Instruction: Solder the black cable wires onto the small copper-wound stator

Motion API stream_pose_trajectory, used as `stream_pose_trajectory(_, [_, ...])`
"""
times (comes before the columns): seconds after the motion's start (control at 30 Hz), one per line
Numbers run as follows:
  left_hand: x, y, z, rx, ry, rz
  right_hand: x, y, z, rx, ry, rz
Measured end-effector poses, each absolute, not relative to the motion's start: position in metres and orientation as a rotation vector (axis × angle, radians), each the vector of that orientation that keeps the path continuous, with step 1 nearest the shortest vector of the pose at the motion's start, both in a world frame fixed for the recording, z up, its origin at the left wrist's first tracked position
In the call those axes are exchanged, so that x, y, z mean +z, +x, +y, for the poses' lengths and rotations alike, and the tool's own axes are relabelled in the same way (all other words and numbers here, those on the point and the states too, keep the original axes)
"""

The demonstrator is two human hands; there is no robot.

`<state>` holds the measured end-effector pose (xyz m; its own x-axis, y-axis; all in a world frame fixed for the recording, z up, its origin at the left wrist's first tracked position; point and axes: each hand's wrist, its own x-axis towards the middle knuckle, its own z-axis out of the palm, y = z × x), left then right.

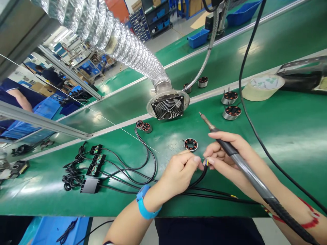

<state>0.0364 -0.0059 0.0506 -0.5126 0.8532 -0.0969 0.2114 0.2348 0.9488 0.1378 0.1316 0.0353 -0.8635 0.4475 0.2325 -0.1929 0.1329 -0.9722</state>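
Bright, fairly even light is cast over the scene, apparently from above. Pale glare is spread across the table (288,153) toward its left end and right side, and hard glints are thrown off the foil duct (138,51). Shadows are kept faint, though the area below the table's near edge is left dark. The fingers (231,136) are rendered clearly; the background shelves (155,17) are softened, and shapes are stretched toward the corners.
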Motion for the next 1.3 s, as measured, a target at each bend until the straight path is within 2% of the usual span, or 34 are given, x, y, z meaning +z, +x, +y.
stream_pose_trajectory(0.1, [0.052,0.037,-0.006,1.3,0.926,1.824,0.041,0.136,0.13,1.651,-0.118,-1.992])
stream_pose_trajectory(0.27, [0.053,0.037,-0.01,1.423,0.538,1.308,0.049,0.139,0.12,1.48,-0.066,-2.046])
stream_pose_trajectory(0.33, [0.054,0.035,-0.014,1.448,0.512,1.269,0.048,0.138,0.113,1.472,-0.077,-2.018])
stream_pose_trajectory(0.53, [0.051,0.006,-0.018,1.391,0.601,1.606,0.027,0.119,0.1,1.584,-0.266,-2.05])
stream_pose_trajectory(0.63, [0.039,-0.016,-0.01,1.379,0.655,1.798,0.02,0.115,0.106,1.52,-0.442,-2.081])
stream_pose_trajectory(0.73, [0.023,-0.032,-0.003,1.377,0.686,1.939,0.02,0.121,0.113,1.314,-0.542,-2.165])
stream_pose_trajectory(0.87, [0.007,-0.035,0.001,1.369,0.734,1.983,0.017,0.132,0.114,1.046,-0.396,-2.15])
stream_pose_trajectory(1.1, [0.006,-0.03,0.0,1.349,0.768,2.049,0.01,0.134,0.114,0.96,-0.197,-2.213])
stream_pose_trajectory(1.3, [0.01,-0.031,0.0,1.33,0.824,2.09,0.013,0.135,0.115,0.952,-0.205,-2.262])
